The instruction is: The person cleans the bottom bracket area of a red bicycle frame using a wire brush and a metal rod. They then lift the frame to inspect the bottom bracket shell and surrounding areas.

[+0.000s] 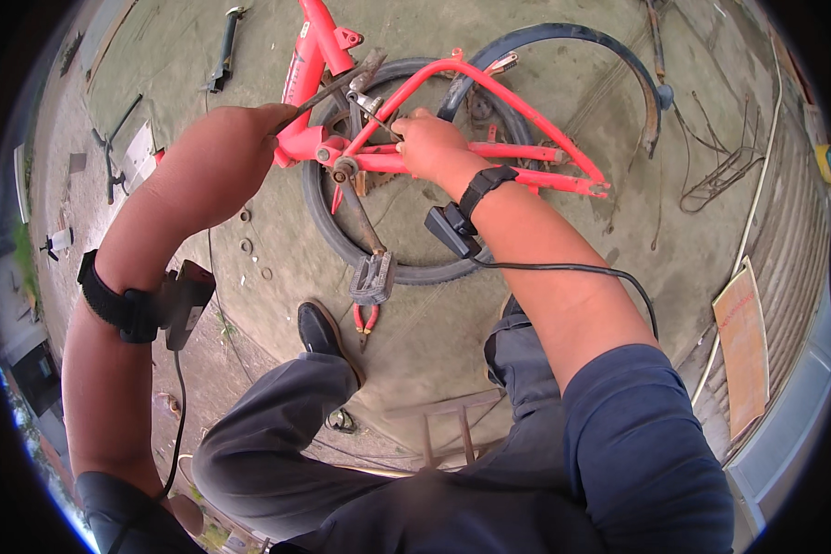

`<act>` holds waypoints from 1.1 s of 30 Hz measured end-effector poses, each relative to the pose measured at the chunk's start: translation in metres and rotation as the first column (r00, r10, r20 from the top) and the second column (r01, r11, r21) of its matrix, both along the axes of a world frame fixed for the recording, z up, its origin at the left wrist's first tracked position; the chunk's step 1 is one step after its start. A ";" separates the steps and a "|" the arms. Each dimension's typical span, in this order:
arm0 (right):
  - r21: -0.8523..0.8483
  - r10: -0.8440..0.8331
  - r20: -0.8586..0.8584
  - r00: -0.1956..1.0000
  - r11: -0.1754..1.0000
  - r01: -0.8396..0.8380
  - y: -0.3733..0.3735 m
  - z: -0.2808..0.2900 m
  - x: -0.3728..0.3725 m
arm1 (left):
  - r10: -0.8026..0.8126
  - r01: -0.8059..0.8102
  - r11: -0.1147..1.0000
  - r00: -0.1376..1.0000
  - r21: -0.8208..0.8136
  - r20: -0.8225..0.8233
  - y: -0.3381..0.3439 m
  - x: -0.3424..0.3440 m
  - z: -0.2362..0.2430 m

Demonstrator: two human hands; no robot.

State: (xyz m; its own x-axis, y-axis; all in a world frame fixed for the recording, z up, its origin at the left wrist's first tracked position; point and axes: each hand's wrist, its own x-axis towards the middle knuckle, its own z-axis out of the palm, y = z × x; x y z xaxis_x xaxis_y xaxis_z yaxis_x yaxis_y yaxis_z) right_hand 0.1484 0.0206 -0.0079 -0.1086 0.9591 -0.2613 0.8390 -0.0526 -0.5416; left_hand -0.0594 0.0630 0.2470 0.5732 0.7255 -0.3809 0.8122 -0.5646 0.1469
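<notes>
A pinkish-red bicycle frame (411,88) lies in front of me over a wheel with a black tyre (328,226). My left hand (231,148) is closed round the handle of what looks like a hammer (328,90), its head above the frame's crank area. My right hand (431,143) pinches a thin metal rod (371,113) that slants toward a metal crank part (365,100). The rod's exact kind cannot be made out. A rusty crank arm (363,217) runs toward me to a grey pedal (373,279).
Red-handled pliers (366,319) lie by my left shoe (321,331). A black curved mudguard (563,35) arches behind the frame. To the right sit a wire rack (725,180) and a cardboard piece (740,346). Small rings (246,246) and a seat post (226,51) lie left.
</notes>
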 end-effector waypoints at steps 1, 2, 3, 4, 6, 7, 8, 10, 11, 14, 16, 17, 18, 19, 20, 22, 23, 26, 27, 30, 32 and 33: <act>-0.034 0.006 0.006 1.000 0.999 -0.006 -0.002 -0.001 0.000 | 0.026 -0.025 1.000 0.999 -0.012 0.040 0.001 0.000 0.000; -0.001 0.014 0.007 1.000 1.000 -0.014 -0.002 -0.001 -0.001 | 0.046 -0.049 0.999 0.993 0.020 0.108 0.002 -0.001 0.001; -0.013 0.023 0.024 0.999 1.000 -0.023 -0.002 -0.002 -0.001 | 0.002 -0.018 0.997 0.976 0.071 0.217 0.002 -0.001 0.000; -0.030 0.026 0.040 0.999 0.999 -0.025 -0.002 -0.002 -0.001 | 0.054 -0.056 0.998 0.984 0.010 0.171 0.002 -0.003 0.000; -0.030 0.025 0.027 0.999 0.999 -0.024 -0.003 -0.002 0.000 | 0.084 -0.086 0.996 0.980 0.006 0.181 -0.001 -0.003 -0.002; -0.036 0.017 0.035 0.999 0.999 -0.016 -0.002 -0.001 -0.001 | 0.076 -0.070 0.991 0.996 -0.118 0.051 -0.002 -0.004 -0.002; -0.038 0.027 0.035 0.999 0.999 -0.026 -0.002 -0.001 0.000 | 0.021 -0.047 0.986 0.987 -0.159 -0.159 -0.003 -0.003 -0.003; -0.061 0.034 0.063 0.997 0.998 -0.030 -0.001 0.000 -0.001 | 0.162 -0.162 0.982 0.987 -0.099 -0.002 -0.002 -0.002 -0.001; -0.067 0.037 0.054 0.998 0.997 -0.033 -0.003 0.001 -0.001 | 0.151 -0.146 0.986 0.987 -0.083 0.057 -0.004 -0.002 0.000; -0.063 0.040 0.034 0.999 0.997 -0.038 -0.003 0.004 -0.001 | 0.160 -0.156 0.987 0.977 -0.041 0.144 -0.006 0.001 0.005; -0.058 0.038 0.039 0.999 0.998 -0.035 -0.003 0.006 0.000 | 0.235 -0.226 0.964 0.971 -0.143 0.052 -0.009 0.002 0.008; -0.079 0.042 0.049 0.998 0.996 -0.038 -0.003 0.006 -0.001 | 0.159 -0.166 0.970 0.986 -0.177 -0.054 -0.008 0.004 0.008; -0.094 0.043 0.061 0.997 0.995 -0.037 -0.004 0.007 0.000 | 0.178 -0.175 0.977 0.984 -0.120 0.014 -0.007 0.004 0.010; -0.065 0.034 0.059 0.998 0.997 -0.030 -0.002 0.007 -0.001 | 0.187 -0.181 0.977 0.981 -0.111 0.043 -0.005 0.005 0.012; -0.096 0.025 0.068 0.997 0.995 -0.018 -0.002 0.007 0.001 | 0.201 -0.191 0.974 0.976 -0.118 0.082 -0.003 0.005 0.013; -0.079 0.032 0.034 0.999 0.996 -0.029 -0.002 0.006 0.000 | 0.191 -0.189 0.982 0.959 -0.032 0.208 -0.002 0.005 0.014; -0.072 0.031 0.028 0.999 0.997 -0.029 -0.002 0.005 0.000 | 0.226 -0.224 0.974 0.948 -0.036 0.224 -0.002 0.005 0.012; -0.058 0.047 0.062 0.997 0.997 -0.044 -0.001 0.004 -0.001 | 0.155 -0.151 0.987 0.983 -0.045 0.102 -0.005 0.002 0.009; -0.073 0.055 0.064 0.996 0.996 -0.050 0.000 0.003 -0.001 | -0.048 0.040 0.998 0.988 0.058 0.146 -0.004 0.001 0.006; -0.112 0.045 0.075 0.996 0.993 -0.036 -0.003 0.002 0.000 | 0.168 -0.164 0.986 0.978 -0.037 0.124 0.002 -0.003 0.001; -0.045 0.034 0.034 0.999 0.998 -0.033 -0.001 0.001 0.000 | 0.035 -0.075 0.991 0.941 0.108 0.337 0.006 -0.005 -0.002; -0.025 0.036 0.038 0.999 0.999 -0.035 -0.001 0.001 -0.001 | 0.087 -0.109 0.992 0.961 0.069 0.264 0.003 -0.007 -0.004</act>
State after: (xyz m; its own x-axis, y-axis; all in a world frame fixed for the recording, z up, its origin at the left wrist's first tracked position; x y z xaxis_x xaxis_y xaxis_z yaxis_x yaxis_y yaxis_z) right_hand 0.1474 0.0196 -0.0074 -0.1320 0.9480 -0.2894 0.8607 -0.0352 -0.5079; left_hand -0.0664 0.0655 0.2430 0.5691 0.8055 -0.1651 0.8041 -0.5033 0.3163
